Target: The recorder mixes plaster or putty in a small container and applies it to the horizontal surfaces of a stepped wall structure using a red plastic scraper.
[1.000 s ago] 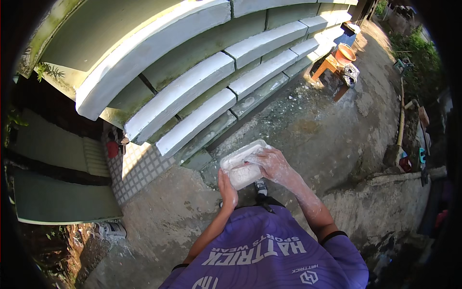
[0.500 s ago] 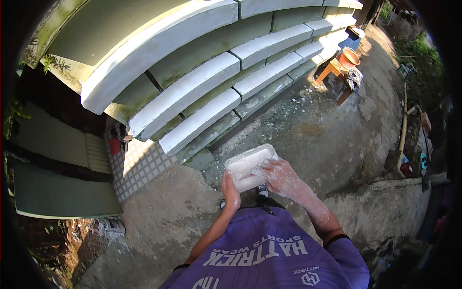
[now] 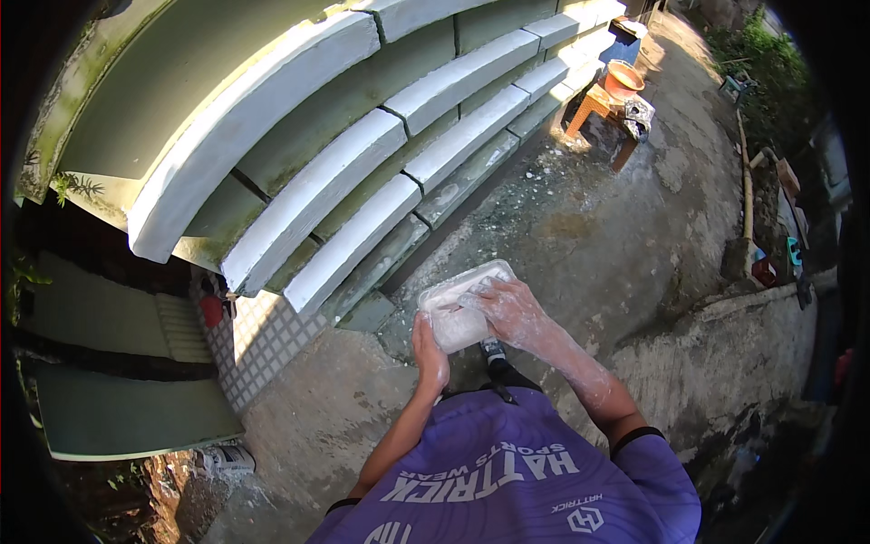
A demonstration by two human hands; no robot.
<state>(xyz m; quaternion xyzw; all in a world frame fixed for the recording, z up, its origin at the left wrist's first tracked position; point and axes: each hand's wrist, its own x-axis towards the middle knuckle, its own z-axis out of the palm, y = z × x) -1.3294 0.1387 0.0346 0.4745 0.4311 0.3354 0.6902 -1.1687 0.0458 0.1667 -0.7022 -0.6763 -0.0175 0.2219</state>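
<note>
A rectangular plastic tub [image 3: 460, 328], smeared white and holding a white, paste-like substance, is held in front of my body and tilted. My left hand [image 3: 430, 354] is closed on its left side, the thumb up near the rim. Coated in white up the forearm, my right hand [image 3: 509, 311] reaches over the tub's right side with curled fingers at the white substance. Whether something is in those fingers is hidden. Ahead rise curved, stepped ledges with white tops [image 3: 349, 159] and greenish-grey faces.
An orange stool [image 3: 594, 107] stands at the far right with an orange pot [image 3: 623, 80] and a white-smeared container [image 3: 638, 116]. A low concrete edge [image 3: 725, 349] runs along the right. At lower left sits a white-splashed bucket [image 3: 227, 460]; checkered tiles [image 3: 263, 349] lie beyond it.
The view has swung, so ledges and stool appear further left. The tub is tilted more, its side wall showing, and my right hand has shifted slightly left and up over it.
</note>
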